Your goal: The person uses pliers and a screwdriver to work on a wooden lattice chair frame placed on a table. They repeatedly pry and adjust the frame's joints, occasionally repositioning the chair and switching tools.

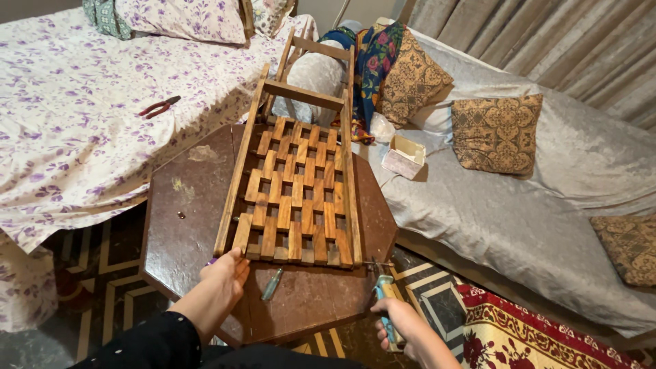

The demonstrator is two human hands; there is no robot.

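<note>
Wooden lattice frame (295,195) lies flat on brown octagonal table (184,219); left hand (222,277) spread, pressing near corner; right hand (400,324) fisted round blue-handled tool (386,301) at frame's right corner; weak hold-down could let frame skid, tool slip; loose screwdriver (272,283) may roll off.

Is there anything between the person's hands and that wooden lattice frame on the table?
Nothing visible. The left hand already rests against the wooden frame at its near left corner. The right hand holds a blue-handled tool beside the near right corner.
</note>
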